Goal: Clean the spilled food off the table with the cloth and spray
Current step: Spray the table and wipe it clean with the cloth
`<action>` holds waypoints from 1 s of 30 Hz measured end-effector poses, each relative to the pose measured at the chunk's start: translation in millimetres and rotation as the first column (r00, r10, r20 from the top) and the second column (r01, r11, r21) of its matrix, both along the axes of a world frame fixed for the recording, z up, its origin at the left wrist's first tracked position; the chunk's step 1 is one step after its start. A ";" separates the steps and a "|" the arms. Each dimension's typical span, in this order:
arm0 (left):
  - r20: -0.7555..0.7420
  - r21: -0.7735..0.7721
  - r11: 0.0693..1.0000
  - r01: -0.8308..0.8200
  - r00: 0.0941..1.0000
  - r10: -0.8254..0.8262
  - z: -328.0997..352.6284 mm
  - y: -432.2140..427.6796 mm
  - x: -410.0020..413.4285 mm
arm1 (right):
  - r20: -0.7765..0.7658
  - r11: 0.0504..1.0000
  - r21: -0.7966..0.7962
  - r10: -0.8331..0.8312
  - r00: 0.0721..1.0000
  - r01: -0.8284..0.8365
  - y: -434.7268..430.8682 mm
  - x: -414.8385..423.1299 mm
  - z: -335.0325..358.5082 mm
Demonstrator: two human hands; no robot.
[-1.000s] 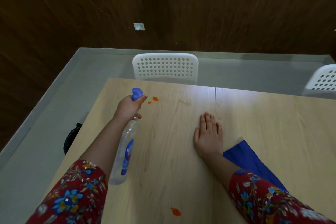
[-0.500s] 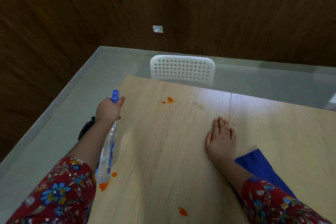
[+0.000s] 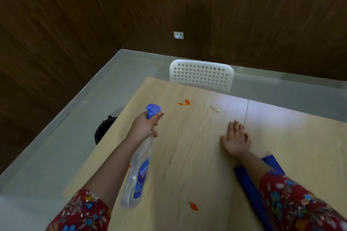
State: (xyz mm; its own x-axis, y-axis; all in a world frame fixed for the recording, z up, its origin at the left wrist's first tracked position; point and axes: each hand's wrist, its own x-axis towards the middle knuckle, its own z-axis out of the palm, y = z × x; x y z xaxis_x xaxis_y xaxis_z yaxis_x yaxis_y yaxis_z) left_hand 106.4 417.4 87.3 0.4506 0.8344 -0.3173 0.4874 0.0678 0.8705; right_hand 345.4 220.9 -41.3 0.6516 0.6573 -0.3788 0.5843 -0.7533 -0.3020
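My left hand (image 3: 143, 126) grips the neck of a clear spray bottle (image 3: 138, 172) with a blue trigger head (image 3: 153, 110), nozzle aimed at an orange food spill (image 3: 185, 102) near the far side of the light wooden table (image 3: 187, 155). A second orange blob (image 3: 193, 206) lies close to me. A pale smear (image 3: 216, 108) sits right of the far spill. My right hand (image 3: 236, 139) rests flat, fingers apart, on the tabletop. A blue cloth (image 3: 251, 184) lies under my right forearm, partly hidden by it.
A white perforated chair (image 3: 201, 75) stands at the table's far edge. A black object (image 3: 103, 129) sits on the grey floor beside the table's left edge. Dark wood walls enclose the corner.
My left hand has swung the bottle back from the table's left edge toward the far orange spill. The right hand has stayed flat in place.
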 end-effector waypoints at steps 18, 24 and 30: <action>-0.113 0.004 0.976 0.218 0.970 -0.216 3.2 -117.0 -43.1 | -0.099 0.976 0.206 0.091 0.991 -0.069 -107.9 -132.8 37.9; -0.131 0.194 0.981 0.022 0.991 0.004 -1.1 -101.5 -85.5 | 0.019 0.972 0.059 0.227 0.974 -0.228 -136.8 -152.8 24.5; -0.227 0.261 0.956 -0.134 0.954 0.195 4.6 -76.4 -138.7 | -0.036 0.956 0.006 0.294 0.955 -0.294 -143.2 -149.7 11.4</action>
State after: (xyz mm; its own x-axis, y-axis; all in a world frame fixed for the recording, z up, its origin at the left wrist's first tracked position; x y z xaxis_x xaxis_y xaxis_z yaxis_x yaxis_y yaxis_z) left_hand -32.3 341.0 92.0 0.2333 0.9552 -0.1819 0.6893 -0.0305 0.7238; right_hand 195.7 77.8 -29.9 0.4152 0.8181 -0.3979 0.7686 -0.5495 -0.3276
